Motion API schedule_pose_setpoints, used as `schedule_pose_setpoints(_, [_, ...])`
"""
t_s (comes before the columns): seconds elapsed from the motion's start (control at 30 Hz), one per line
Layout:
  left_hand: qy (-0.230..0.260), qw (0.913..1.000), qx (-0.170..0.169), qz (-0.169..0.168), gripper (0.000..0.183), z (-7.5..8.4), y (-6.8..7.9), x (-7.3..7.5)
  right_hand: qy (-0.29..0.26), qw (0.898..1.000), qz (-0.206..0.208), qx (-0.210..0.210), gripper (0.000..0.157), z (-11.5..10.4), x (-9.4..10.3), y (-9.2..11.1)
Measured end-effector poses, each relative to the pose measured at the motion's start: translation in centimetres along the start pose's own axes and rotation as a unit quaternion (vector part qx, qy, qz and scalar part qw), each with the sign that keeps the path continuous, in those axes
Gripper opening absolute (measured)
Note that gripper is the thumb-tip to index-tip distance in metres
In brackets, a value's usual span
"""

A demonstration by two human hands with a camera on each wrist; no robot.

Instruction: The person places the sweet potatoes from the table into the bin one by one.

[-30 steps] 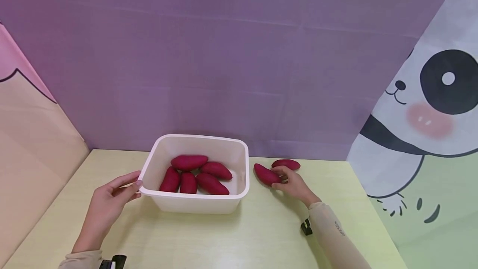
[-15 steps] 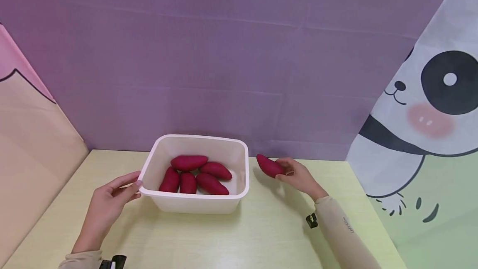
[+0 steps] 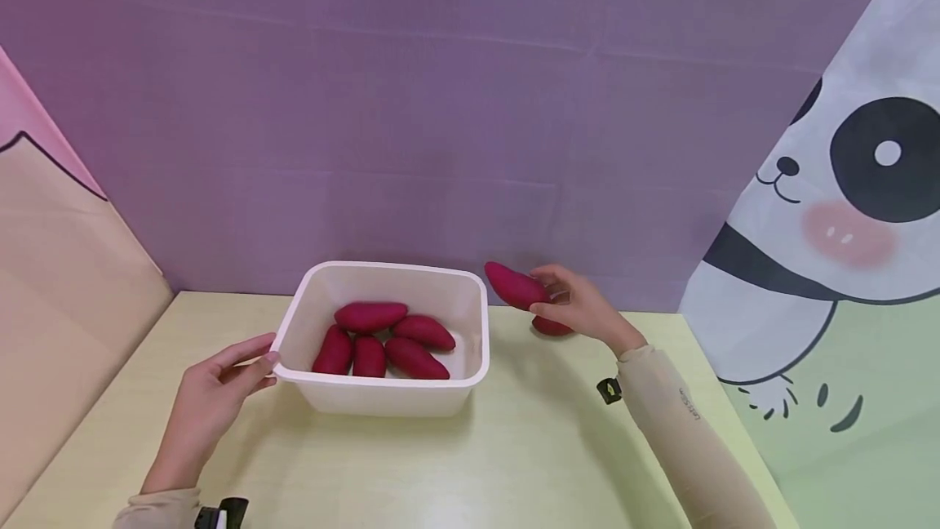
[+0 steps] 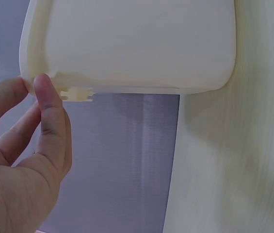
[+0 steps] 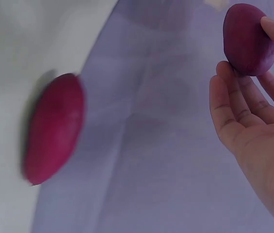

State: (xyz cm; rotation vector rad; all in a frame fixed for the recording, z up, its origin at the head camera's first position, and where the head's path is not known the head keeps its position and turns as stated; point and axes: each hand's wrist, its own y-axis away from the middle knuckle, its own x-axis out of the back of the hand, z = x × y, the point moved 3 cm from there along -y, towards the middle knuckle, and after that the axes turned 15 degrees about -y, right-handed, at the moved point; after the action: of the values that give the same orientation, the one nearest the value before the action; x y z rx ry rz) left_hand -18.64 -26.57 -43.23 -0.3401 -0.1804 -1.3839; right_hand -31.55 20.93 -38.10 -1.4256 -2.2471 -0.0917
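Note:
My right hand (image 3: pixel 583 308) holds a dark red sweet potato (image 3: pixel 516 286) by one end, raised above the table to the right of the white plastic bin (image 3: pixel 382 398). In the right wrist view the thumb and fingers pinch this sweet potato (image 5: pixel 248 41). A second sweet potato (image 5: pixel 56 128) lies on the table; in the head view it is partly covered by the hand. My left hand (image 3: pixel 213 402) pinches the bin's left rim near the front corner, thumb and fingers at the edge in the left wrist view. Several sweet potatoes (image 3: pixel 370 317) lie inside the bin.
The pale wooden table (image 3: pixel 352 472) ends at a purple cloth backdrop (image 3: pixel 441 104) close behind the bin. Printed cloth panels stand on both sides, the right one with a panda (image 3: pixel 852 186).
My right hand has lifted the sweet potato off the table, up and slightly toward the bin. The left hand keeps its hold on the rim.

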Motion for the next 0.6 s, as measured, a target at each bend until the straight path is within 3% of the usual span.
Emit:
schedule_pose_setpoints(0.3, [-0.001, 1.0, -0.004, 0.0, 0.039, -0.2, -0.2, 0.0, -0.001, 0.999, -0.036, 0.013, 0.052, -4.2, -2.5, -3.2])
schedule_pose_setpoints(0.6, [-0.005, 1.0, 0.0, 0.002, 0.041, -0.1, -0.1, -0.1, -0.016, 0.993, -0.091, 0.08, 0.051, -7.5, -6.7, -7.0])
